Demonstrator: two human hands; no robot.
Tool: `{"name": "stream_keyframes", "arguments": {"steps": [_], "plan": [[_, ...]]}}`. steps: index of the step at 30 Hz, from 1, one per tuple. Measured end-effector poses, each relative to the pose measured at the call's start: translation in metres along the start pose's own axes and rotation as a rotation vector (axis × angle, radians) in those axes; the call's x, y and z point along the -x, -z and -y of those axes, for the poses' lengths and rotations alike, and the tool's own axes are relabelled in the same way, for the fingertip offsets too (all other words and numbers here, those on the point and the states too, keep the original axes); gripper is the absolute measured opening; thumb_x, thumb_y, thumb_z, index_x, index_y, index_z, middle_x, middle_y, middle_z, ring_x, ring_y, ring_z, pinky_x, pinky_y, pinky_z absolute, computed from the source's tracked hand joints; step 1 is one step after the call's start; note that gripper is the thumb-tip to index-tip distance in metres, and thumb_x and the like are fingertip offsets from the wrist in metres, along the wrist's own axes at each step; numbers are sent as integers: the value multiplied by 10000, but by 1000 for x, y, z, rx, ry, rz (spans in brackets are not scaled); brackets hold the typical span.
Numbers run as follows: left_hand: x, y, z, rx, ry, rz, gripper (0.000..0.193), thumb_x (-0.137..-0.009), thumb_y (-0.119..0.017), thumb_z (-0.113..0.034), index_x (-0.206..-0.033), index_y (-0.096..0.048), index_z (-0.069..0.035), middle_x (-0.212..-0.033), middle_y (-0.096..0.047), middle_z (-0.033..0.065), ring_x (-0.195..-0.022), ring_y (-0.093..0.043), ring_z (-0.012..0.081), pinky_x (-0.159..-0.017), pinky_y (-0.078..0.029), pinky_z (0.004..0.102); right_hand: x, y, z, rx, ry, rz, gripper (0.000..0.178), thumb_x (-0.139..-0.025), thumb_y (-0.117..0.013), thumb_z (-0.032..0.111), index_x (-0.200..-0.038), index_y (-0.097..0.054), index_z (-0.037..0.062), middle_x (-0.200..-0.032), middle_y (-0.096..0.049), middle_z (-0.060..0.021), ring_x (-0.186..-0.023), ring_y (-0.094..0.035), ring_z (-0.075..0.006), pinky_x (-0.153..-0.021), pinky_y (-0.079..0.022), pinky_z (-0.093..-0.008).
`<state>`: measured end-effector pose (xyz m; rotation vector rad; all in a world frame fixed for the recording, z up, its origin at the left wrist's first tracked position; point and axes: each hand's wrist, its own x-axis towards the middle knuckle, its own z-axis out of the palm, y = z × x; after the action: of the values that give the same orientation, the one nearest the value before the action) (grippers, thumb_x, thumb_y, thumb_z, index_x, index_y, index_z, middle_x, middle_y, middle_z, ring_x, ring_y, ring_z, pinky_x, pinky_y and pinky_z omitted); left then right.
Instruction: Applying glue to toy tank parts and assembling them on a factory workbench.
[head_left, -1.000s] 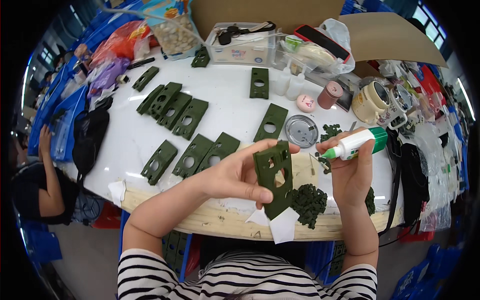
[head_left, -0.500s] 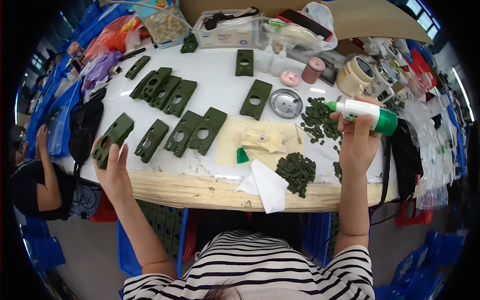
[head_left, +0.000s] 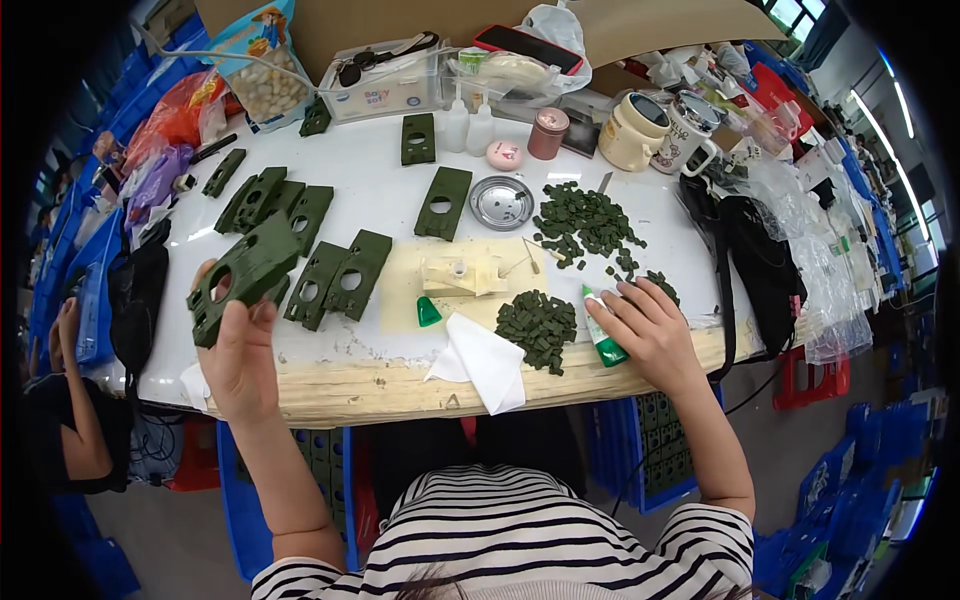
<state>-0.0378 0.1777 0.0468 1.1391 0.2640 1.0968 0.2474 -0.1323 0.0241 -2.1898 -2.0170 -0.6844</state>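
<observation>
Left grip (head_left: 240, 360) is pinching a green plate (head_left: 258, 262) over the worktop's (head_left: 340, 392) front-left corner while the right grip (head_left: 650, 338), hold unclear, is covering a tipped squeeze bottle (head_left: 607, 345) near the front edge, possibly risking drips.

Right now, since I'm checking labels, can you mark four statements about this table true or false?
1. The left hand holds a green plate. True.
2. The right hand grips a mug. False; the right hand is at a white-and-green bottle.
3. A green cap lies on the yellow sheet. True.
4. The metal dish is full of small pieces. False; the small green pieces lie heaped outside the metal dish.
</observation>
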Motion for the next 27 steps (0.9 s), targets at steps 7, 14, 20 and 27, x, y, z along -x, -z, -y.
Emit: {"name": "stream_keyframes", "arguments": {"steps": [7,14,20,27], "plan": [[-25,-66,17,175,150,276,573,-805,-668,-98,-1304,-393,-34,-1151,-536,101,-961,-570,179,-769,-496,290,0,2,-9,-270,-294,-93,284,-698,-644,6,-979,-654,43,-867,-627,-65,-831,-558,-252,-742,-481,-357],[-64,-106,50,260,417,396,512,-788,-687,-79,-1241,-449,-47,-1123,-564,81,-952,-583,162,-800,-507,304,-59,-22,-47,-448,-513,141,90,-740,-680,81,-803,-638,32,-743,-644,-78,-815,-580,-262,-706,-482,-358],[-66,-91,71,282,444,444,568,-775,-691,-78,-1265,-405,-57,-1189,-508,90,-1045,-545,194,-866,-484,337,-78,-36,-62,-495,-535,361,102,-718,-687,102,-768,-634,31,-743,-651,-101,-789,-614,-276,-692,-493,-384],[-51,-99,72,286,445,506,605,-753,-680,-36,-1249,-347,-129,-1311,-446,163,-1166,-514,285,-946,-486,424,-95,-27,-47,-351,-450,37,95,-736,-647,54,-743,-569,0,-753,-636,-110,-702,-636,-248,-646,-517,-332]]}}
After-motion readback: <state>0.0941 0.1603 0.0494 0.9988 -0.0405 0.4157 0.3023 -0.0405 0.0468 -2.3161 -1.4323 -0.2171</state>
